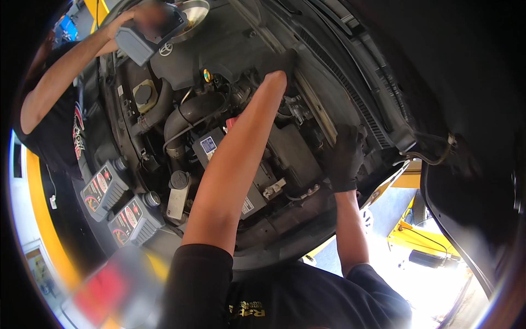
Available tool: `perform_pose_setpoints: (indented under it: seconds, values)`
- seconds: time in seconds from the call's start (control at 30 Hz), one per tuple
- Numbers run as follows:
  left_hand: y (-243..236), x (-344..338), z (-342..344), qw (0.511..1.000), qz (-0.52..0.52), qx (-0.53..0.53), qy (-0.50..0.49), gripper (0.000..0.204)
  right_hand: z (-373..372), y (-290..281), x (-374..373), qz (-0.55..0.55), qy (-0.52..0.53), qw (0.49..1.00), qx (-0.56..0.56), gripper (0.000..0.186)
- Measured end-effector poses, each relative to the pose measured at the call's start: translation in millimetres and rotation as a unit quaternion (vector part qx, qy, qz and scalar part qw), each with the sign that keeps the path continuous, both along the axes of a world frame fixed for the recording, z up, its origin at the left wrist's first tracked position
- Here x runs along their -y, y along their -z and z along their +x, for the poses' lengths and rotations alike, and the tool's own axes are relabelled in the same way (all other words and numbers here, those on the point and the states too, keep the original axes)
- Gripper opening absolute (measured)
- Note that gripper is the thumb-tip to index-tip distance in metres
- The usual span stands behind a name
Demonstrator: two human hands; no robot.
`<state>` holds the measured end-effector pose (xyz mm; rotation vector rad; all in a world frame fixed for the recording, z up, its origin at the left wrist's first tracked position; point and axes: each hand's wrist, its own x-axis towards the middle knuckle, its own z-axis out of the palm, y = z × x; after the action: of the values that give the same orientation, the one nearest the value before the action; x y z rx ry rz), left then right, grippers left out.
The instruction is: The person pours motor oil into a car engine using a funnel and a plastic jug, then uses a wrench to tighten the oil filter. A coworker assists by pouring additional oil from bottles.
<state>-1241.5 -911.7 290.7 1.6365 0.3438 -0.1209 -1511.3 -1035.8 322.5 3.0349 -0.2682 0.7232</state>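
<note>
My left hand (278, 63), in a black glove, reaches across the engine bay to the far end of a long pale strip (319, 112) below the windshield. Its fingers blend into the dark parts there, so I cannot see what they hold. At the strip's near end is my right hand (343, 159), also gloved in black, with its fingers against the dark panel edge. Whether they grip the strip is unclear. Under my left forearm sits the battery (255, 200), partly covered. A dark engine cover (181, 63) and a yellow dipstick handle (207, 75) lie left of my left hand.
At the left, another person's arm (66, 82) tips a grey oil bottle (137, 45) beside a metal funnel (193, 19). Two grey oil bottles, one nearer (131, 219) and one farther (102, 189), stand on the car's front edge. The raised hood (466, 109) hangs at the right.
</note>
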Motion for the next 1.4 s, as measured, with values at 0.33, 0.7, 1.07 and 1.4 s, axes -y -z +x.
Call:
perform_pose_setpoints:
  seconds: [0.33, 0.7, 1.07, 1.4]
  values:
    - [-6.4, 4.1, 4.4, 0.997, 0.072, 0.017, 0.015, 0.058, -1.0, 2.8, 9.2, -0.017, -0.046, 0.997, 0.058, 0.049]
    - [4.3, 19.2, -197.4, 0.939, -0.073, 0.144, 0.305, 0.051, -63.7, -16.3, 53.2, 0.131, -0.113, 0.985, 0.005, 0.049]
    - [-19.9, 33.0, -200.6, 0.948, -0.066, 0.006, 0.311, 0.032, -73.3, 13.3, 28.6, 0.133, -0.133, 0.972, 0.144, 0.024]
    - [-15.2, 54.8, -193.1, 0.966, -0.122, -0.032, 0.226, 0.032, -67.0, 22.2, 39.1, 0.073, -0.179, 0.968, 0.158, 0.026]
